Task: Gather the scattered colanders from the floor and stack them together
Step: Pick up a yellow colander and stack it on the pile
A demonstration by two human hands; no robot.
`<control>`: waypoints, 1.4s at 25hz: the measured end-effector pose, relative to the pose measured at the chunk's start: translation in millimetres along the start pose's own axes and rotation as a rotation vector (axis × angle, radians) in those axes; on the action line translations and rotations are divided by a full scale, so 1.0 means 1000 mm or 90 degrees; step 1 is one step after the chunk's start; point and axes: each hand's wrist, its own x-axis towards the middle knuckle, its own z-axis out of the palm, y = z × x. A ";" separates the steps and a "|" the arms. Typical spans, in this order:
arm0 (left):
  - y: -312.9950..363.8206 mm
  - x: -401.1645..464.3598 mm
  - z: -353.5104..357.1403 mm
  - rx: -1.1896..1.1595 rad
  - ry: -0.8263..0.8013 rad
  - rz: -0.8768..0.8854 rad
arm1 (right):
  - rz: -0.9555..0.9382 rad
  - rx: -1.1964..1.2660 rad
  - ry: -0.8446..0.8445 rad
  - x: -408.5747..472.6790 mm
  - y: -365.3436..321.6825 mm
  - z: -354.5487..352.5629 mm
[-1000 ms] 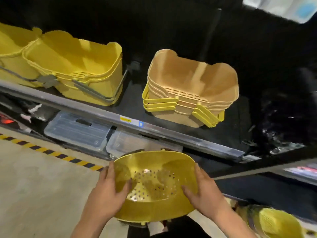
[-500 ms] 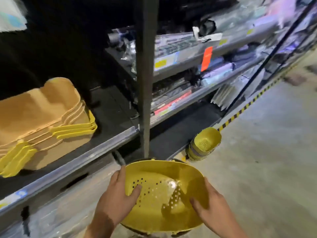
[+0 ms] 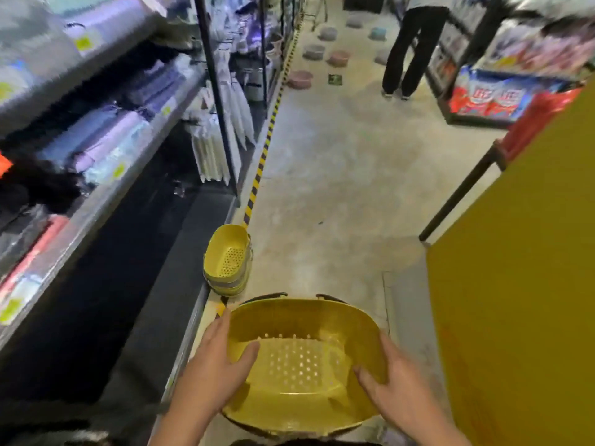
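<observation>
I hold a yellow perforated colander [image 3: 302, 365] low in front of me with both hands. My left hand [image 3: 215, 365] grips its left rim, thumb inside the bowl. My right hand [image 3: 391, 381] grips the right rim, thumb inside as well. Dark handles show at its far edge. A stack of yellow colanders [image 3: 229, 260] stands on the floor just ahead, beside the shelf base. Far down the aisle, several grey, pink and blue colanders [image 3: 338, 57] lie scattered on the floor.
Store shelves [image 3: 96, 149] with packaged goods line the left, edged by a yellow-black floor stripe [image 3: 262, 156]. A large yellow panel [image 3: 515, 284] blocks the right. A person in black trousers [image 3: 407, 46] stands far up the aisle beside a goods display [image 3: 495, 94].
The view has swung right, from the shelf of yellow tubs to the aisle. The floor stack now lies straight ahead and closer. Both hands keep their hold on the colander.
</observation>
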 end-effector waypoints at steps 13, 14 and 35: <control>0.124 0.178 0.046 0.073 -0.041 0.081 | 0.027 0.025 0.055 0.158 0.054 -0.084; 0.132 0.203 0.048 0.071 -0.039 0.081 | 0.023 0.030 0.061 0.182 0.052 -0.092; 0.298 0.491 0.035 0.003 0.151 -0.145 | -0.142 -0.098 -0.132 0.631 0.007 -0.238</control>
